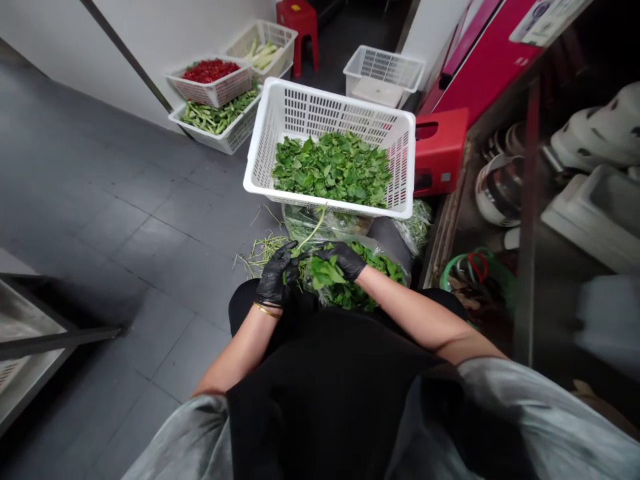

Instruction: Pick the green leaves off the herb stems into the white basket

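My left hand point(277, 275), in a black glove, is closed on the stem point(314, 233) of a leafy green, which sticks up from the fingers. Close beside it, my right hand point(345, 259), gloved the same way, is closed around leaves of a leafy green sprig point(324, 272); its fingertips are partly hidden. Below both hands lies an open clear plastic bag point(395, 252) of the same greens point(367, 300), between my knees. Just beyond stands a white slotted basket point(254, 167) holding many picked leaves point(333, 167).
Stripped stems point(265, 252) litter the floor left of the bag. Back left are baskets of red chillies point(210, 70), cut green vegetables point(213, 119) and pale vegetable pieces point(263, 55). A red stool point(447, 150) is behind the basket's right side; a metal shelf post point(527, 233) stands at right.
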Tool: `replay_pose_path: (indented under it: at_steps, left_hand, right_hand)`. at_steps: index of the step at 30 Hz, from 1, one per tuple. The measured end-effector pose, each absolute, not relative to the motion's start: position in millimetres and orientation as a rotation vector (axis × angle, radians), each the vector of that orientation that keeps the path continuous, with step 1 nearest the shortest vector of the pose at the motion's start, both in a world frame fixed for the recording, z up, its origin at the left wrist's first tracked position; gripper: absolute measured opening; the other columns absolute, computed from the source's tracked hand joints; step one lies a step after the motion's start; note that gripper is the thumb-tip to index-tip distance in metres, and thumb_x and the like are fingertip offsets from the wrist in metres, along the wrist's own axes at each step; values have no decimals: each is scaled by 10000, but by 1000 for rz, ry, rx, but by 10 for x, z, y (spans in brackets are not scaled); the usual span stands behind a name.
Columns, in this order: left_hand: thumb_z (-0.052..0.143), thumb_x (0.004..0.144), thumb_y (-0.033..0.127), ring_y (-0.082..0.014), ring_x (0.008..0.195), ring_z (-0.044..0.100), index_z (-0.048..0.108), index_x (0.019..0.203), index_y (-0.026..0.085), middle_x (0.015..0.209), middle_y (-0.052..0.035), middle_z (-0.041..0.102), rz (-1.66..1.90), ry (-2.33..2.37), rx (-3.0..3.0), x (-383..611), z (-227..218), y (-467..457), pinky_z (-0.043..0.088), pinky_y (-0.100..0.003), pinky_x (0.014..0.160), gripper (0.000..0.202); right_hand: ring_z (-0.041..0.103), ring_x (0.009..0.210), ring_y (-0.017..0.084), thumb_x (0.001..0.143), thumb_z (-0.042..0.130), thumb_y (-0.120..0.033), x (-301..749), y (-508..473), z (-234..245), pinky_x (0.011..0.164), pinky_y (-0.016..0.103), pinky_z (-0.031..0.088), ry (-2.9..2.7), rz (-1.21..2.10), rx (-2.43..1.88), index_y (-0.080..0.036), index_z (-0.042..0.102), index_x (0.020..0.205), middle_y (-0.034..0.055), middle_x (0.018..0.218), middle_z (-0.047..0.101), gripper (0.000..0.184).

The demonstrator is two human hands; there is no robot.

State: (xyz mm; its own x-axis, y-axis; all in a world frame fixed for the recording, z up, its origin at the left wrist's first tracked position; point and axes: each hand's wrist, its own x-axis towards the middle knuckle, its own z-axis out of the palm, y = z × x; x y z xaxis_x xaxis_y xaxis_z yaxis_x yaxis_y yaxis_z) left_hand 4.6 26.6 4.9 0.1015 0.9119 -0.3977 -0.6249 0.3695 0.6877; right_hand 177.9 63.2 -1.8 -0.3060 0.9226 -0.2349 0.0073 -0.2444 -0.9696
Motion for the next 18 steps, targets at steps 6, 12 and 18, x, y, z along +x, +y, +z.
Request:
replay_pose_path:
  at_steps: [6, 12, 18]
  left_hand:
    - [784, 616, 262, -201, 857, 663, 705, 1043, 183, 995, -76, 720, 1104, 1044, 613, 107, 46, 292, 507, -271, 685, 442]
    - [819, 584, 234, -232, 856, 673, 744, 759, 171, 811, -70, 734, 1000, 1106, 731, -43, 43, 443, 528, -325, 772, 200]
    - [787, 663, 223, -195, 849, 686, 675, 705, 200, 815, -28, 724, 1269, 1057, 342, 42, -161, 461, 562, -337, 755, 122]
  right_hand:
    - [630, 682, 168, 677, 694, -464, 1621, 802, -49, 699, 282, 488, -1596, 1572, -1188, -150, 733, 708, 22, 661, 691, 318]
    - [592, 622, 136, 576, 808, -332, 1681, 828, 102, 622, 228, 426, -2094, 1526, -1161, -184, 732, 650, 1, 647, 705, 182]
    - [591, 636, 140, 679, 735, -379, 1687, 853, 11, 620, 236, 424, -1996, 1504, -1176, -132, 707, 640, 28, 656, 695, 252]
